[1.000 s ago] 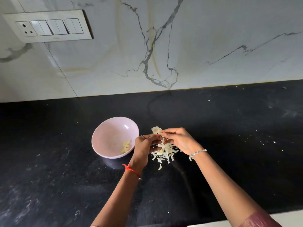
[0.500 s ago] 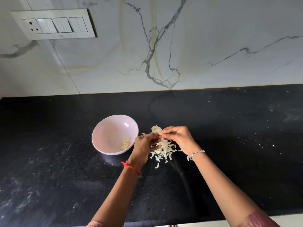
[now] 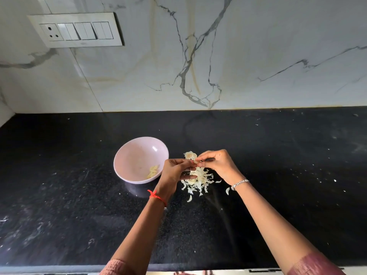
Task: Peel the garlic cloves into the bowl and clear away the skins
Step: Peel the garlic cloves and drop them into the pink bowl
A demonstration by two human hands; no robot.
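**Item 1, hands.** Your left hand [image 3: 174, 172] and right hand [image 3: 217, 165] are brought together, fingertips meeting. Both pinch one small garlic clove [image 3: 195, 161] above the counter [image 3: 79, 195]. How much skin is left on it is too small to tell.

**Item 2, garlic remnant [image 3: 190, 155].** A pale papery lump at twelve o'clock of your fingertips, just beyond them.

**Item 3, skins [image 3: 198, 182].** A loose heap on the counter at six o'clock of the clove. Stray flakes [image 3: 227, 191] lie at four o'clock, near your right wrist.

**Item 4, bowl [image 3: 127, 153].** Pale pink, at nine o'clock of your hands, just beside the left. Peeled cloves [image 3: 153, 171] lie low against its right wall.

**Item 5, surroundings.** The counter is black speckled stone. A switch plate [image 3: 75, 29] sits on the marble wall at eleven o'clock, well apart.

**Risks, as judged:**
- A hard pinch may shoot the clove into the skins, where it is hard to pick out.
- Skin torn off near the bowl may drop among the peeled cloves.
- A passing wrist or sleeve may scatter the light flakes wider.

**Writing.** None is legible, and no brand shows on the bowl or the switch plate.
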